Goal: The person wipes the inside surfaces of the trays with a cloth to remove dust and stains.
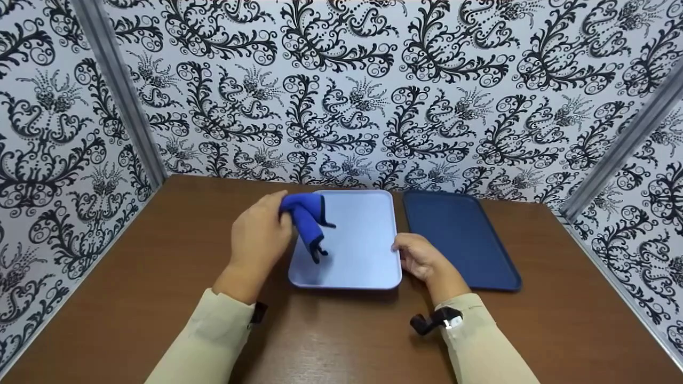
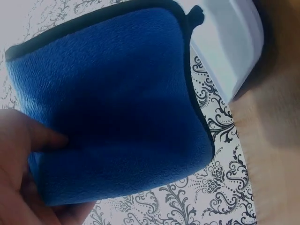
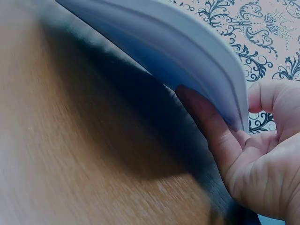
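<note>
A blue cloth with a black edge [image 1: 307,216] hangs folded from my left hand [image 1: 261,232], over the left part of a light-coloured tray [image 1: 363,240]. In the left wrist view, thumb and fingers pinch the blue cloth [image 2: 122,103] at one side, and a small black loop sticks out at its corner. My right hand [image 1: 424,258] grips the tray's right edge. The right wrist view shows its fingers under the tray [image 3: 187,47] and the thumb at the rim, with the tray tilted above the wooden table.
A dark blue tray [image 1: 461,240] lies on the brown table [image 1: 160,277] to the right, beside my right hand. Patterned wall panels [image 1: 341,96] enclose the back and both sides. Each wrist wears a black strap mount [image 1: 435,321].
</note>
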Demonstrator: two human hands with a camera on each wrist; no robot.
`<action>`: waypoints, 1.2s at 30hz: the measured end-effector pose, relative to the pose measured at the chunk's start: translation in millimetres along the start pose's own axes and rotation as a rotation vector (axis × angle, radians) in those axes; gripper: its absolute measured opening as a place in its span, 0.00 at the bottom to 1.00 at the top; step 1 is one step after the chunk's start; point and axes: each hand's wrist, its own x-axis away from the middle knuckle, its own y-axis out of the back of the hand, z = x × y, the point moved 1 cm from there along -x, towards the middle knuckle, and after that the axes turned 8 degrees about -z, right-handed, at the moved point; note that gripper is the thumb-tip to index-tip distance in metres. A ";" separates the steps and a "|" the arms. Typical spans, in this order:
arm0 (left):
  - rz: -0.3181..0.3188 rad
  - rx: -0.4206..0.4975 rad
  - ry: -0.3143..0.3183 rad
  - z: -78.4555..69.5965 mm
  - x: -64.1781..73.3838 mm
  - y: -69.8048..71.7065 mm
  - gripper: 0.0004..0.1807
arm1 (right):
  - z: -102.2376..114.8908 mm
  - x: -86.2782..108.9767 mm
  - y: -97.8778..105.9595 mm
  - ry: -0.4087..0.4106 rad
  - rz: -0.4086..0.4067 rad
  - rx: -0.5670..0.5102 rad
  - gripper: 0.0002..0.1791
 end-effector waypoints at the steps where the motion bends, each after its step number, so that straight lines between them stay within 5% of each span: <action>1: -0.019 -0.005 0.015 1.2 -0.4 0.2 0.19 | -0.3 0.3 0.0 0.002 0.008 0.001 0.12; 8: -0.118 -0.099 0.105 6.7 -1.5 5.2 0.17 | -4.2 1.8 -0.6 -0.006 0.095 0.008 0.14; 12: -0.132 -0.184 0.096 3.9 -0.5 5.7 0.21 | -3.7 4.0 0.2 0.002 0.132 -0.043 0.15; 17: -0.078 -0.197 -0.030 -0.8 3.5 0.7 0.19 | -0.2 5.3 3.1 0.033 0.142 -0.149 0.17; 24: 0.137 -0.086 -0.325 -8.0 7.8 -3.9 0.05 | 4.5 4.6 8.4 0.063 0.107 -0.276 0.20; 30: 0.287 -0.036 -0.381 -10.6 12.6 -6.8 0.10 | 4.5 2.1 13.0 0.092 0.066 -0.320 0.21; 36: 0.291 -0.048 -0.435 -11.3 16.7 -14.0 0.13 | 5.0 0.6 14.0 0.135 0.013 -0.370 0.19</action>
